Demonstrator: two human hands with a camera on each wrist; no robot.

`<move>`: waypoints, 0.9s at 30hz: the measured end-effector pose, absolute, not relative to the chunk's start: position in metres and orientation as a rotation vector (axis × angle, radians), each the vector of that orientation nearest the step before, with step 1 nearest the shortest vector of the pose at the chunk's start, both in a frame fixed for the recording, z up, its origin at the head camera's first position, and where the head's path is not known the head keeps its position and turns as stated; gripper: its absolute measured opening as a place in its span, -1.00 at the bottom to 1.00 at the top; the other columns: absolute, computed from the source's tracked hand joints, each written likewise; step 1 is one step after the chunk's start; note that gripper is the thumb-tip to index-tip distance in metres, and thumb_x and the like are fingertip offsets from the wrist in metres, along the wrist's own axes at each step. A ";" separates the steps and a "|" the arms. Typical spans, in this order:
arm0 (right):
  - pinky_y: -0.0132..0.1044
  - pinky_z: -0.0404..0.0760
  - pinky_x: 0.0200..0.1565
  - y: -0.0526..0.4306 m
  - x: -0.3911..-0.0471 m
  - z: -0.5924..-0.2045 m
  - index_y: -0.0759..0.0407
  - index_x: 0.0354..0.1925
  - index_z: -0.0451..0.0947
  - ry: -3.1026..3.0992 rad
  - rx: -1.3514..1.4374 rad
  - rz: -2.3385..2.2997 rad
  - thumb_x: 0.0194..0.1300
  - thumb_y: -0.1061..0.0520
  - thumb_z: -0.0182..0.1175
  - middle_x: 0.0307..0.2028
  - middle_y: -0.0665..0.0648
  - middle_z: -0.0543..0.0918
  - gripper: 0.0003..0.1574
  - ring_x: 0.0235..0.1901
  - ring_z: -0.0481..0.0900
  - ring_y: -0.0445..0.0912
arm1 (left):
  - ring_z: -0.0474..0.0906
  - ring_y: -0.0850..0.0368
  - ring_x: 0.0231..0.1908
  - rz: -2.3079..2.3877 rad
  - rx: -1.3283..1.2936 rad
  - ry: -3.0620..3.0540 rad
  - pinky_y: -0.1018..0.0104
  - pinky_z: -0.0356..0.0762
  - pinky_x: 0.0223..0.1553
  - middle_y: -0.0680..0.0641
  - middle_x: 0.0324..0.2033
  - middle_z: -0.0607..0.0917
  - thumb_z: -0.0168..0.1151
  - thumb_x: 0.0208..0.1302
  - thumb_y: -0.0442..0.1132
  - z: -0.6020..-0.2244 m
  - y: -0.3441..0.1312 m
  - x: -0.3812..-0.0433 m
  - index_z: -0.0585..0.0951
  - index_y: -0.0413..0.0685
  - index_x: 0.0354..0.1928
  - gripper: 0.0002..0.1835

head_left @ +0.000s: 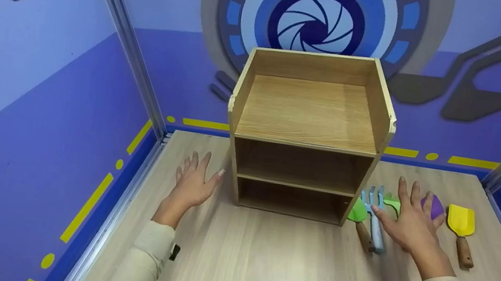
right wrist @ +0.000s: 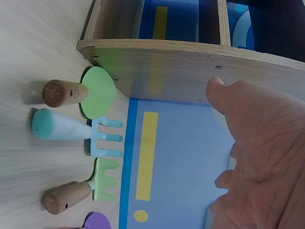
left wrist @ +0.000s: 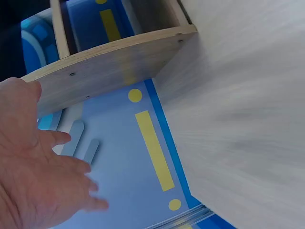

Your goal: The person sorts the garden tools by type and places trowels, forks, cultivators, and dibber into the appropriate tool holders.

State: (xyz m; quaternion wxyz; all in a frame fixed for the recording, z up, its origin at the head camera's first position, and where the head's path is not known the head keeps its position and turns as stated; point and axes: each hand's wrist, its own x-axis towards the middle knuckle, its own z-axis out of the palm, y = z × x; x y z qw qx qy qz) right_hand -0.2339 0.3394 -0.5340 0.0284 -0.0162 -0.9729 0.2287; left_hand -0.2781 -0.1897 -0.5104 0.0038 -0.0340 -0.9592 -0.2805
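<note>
A small wooden shelf unit [head_left: 307, 114] stands between my hands, with a walled top and two open compartments below. My left hand [head_left: 194, 184] is held beside its left side with the fingers spread, and nothing is in it. On the other side, my right hand [head_left: 413, 225] is likewise spread and holds nothing; in the head view it overlaps some toy garden tools. These are a green shovel [right wrist: 99, 93], a light blue fork [right wrist: 62, 125], a green rake [right wrist: 106, 179] and a purple tool [right wrist: 97, 221], partly hidden by the hand in the head view.
A yellow shovel [head_left: 461, 220] with a wooden handle lies at the far right of the wood-grain table [head_left: 282, 265]. Blue printed walls [head_left: 163, 66] with metal corner posts enclose the table at the back and sides.
</note>
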 end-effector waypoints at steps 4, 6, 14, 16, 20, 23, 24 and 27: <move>0.80 -0.59 0.26 0.341 -0.232 -0.534 0.06 0.73 -0.45 -3.006 -0.047 0.723 0.45 -0.57 0.07 0.66 0.54 -0.44 0.40 0.57 -0.55 0.66 | -0.22 -0.46 0.70 -0.922 -0.117 -3.007 -0.43 -0.16 0.64 -0.42 0.69 -0.03 0.02 0.62 0.22 -0.504 -0.190 -0.281 0.08 -0.05 0.72 -0.15; 0.80 -0.58 0.27 0.343 -0.232 -0.535 0.07 0.73 -0.44 -3.009 -0.042 0.727 0.46 -0.56 0.07 0.65 0.55 -0.43 0.40 0.57 -0.54 0.67 | -0.15 -0.45 0.69 -0.940 -0.122 -3.001 -0.43 -0.12 0.64 -0.41 0.69 0.03 0.02 0.62 0.21 -0.498 -0.189 -0.283 0.11 -0.06 0.71 -0.16; 0.77 -0.40 0.35 0.358 -0.224 -0.539 0.12 0.73 -0.46 -3.039 -0.051 0.753 0.51 -0.50 0.06 0.63 0.62 -0.37 0.37 0.56 -0.42 0.71 | 0.19 -0.30 0.63 -1.252 -0.180 -2.948 -0.32 0.15 0.60 -0.29 0.62 0.30 0.02 0.63 0.20 -0.466 -0.191 -0.301 0.14 -0.02 0.70 -0.20; 0.76 -0.33 0.36 0.363 -0.221 -0.542 0.15 0.73 -0.45 -3.045 -0.058 0.753 0.53 -0.48 0.06 0.62 0.66 -0.34 0.35 0.54 -0.35 0.74 | 0.24 -0.27 0.62 -1.349 -0.191 -2.905 -0.26 0.25 0.58 -0.29 0.60 0.34 0.01 0.64 0.20 -0.456 -0.192 -0.307 0.16 -0.02 0.69 -0.21; 0.74 -0.19 0.37 0.369 -0.217 -0.549 0.22 0.72 -0.40 -3.061 -0.063 0.727 0.55 -0.45 0.05 0.60 0.72 -0.22 0.32 0.51 -0.22 0.77 | 0.33 -0.22 0.58 -1.438 -0.240 -2.785 -0.19 0.32 0.56 -0.26 0.55 0.43 -0.05 0.67 0.19 -0.434 -0.189 -0.315 0.24 -0.08 0.65 -0.27; 0.74 -0.10 0.36 0.372 -0.215 -0.554 0.31 0.71 -0.34 -3.083 -0.068 0.691 0.55 -0.44 0.04 0.56 0.77 -0.13 0.31 0.50 -0.15 0.77 | 0.38 -0.19 0.54 -1.424 -0.290 -2.681 -0.15 0.32 0.56 -0.25 0.50 0.49 -0.08 0.70 0.15 -0.416 -0.181 -0.317 0.32 -0.13 0.60 -0.33; 0.74 -0.07 0.35 0.373 -0.215 -0.556 0.34 0.70 -0.32 -3.091 -0.071 0.681 0.55 -0.45 0.04 0.55 0.79 -0.11 0.32 0.50 -0.13 0.77 | 0.39 -0.19 0.53 -1.413 -0.298 -2.652 -0.15 0.32 0.56 -0.25 0.49 0.50 -0.10 0.71 0.14 -0.410 -0.178 -0.317 0.34 -0.13 0.59 -0.34; 0.73 0.00 0.33 0.375 -0.213 -0.558 0.42 0.68 -0.27 -3.107 -0.073 0.657 0.54 -0.46 0.04 0.51 0.83 -0.07 0.34 0.48 -0.07 0.77 | 0.42 -0.16 0.51 -1.403 -0.315 -2.581 -0.12 0.35 0.55 -0.23 0.47 0.53 -0.14 0.72 0.13 -0.393 -0.168 -0.318 0.38 -0.12 0.56 -0.37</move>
